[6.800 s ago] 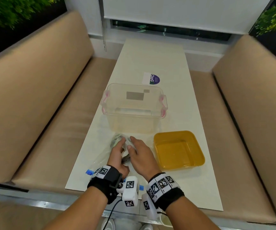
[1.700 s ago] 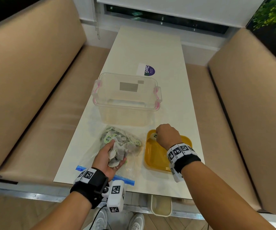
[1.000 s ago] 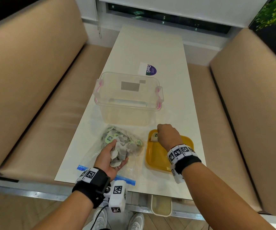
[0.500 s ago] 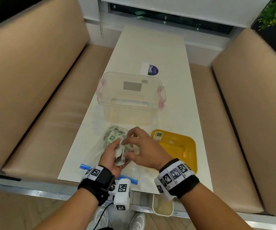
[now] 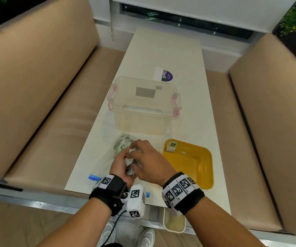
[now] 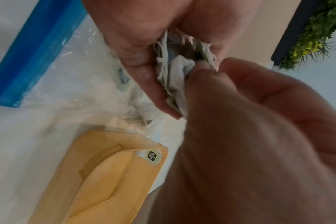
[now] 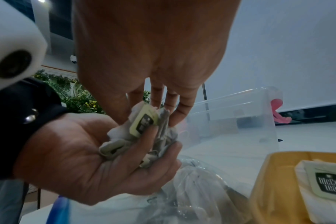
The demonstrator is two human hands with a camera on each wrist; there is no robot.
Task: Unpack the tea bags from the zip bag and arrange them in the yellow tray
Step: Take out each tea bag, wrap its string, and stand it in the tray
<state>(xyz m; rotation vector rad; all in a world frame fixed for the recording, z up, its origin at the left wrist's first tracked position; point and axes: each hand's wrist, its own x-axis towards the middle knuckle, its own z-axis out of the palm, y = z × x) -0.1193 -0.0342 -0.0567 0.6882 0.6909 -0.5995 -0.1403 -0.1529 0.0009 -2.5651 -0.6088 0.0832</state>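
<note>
My left hand (image 5: 121,162) lies palm up over the clear zip bag (image 5: 121,142) and cups a bunch of tea bags (image 5: 129,164) in its curled fingers. The right hand (image 5: 141,157) reaches over from the right. Its thumb and fingers pinch one tea bag with a pale green tag (image 7: 144,121) at the top of that bunch (image 6: 175,72). More tea bags remain inside the zip bag (image 7: 192,197). To the right stands the yellow tray (image 5: 199,170), with one tea bag (image 5: 171,146) in its far left corner (image 7: 324,184).
A clear lidless plastic tub with pink latches (image 5: 143,106) stands just beyond the zip bag and tray. A white and purple sticker (image 5: 165,75) lies farther back. The bag's blue zip strip (image 5: 93,177) is near the table's front edge. Beige benches flank the narrow white table.
My right hand left a tea bag in the tray's far left corner and came back left to the bunch in my left hand, where it now pinches another bag.
</note>
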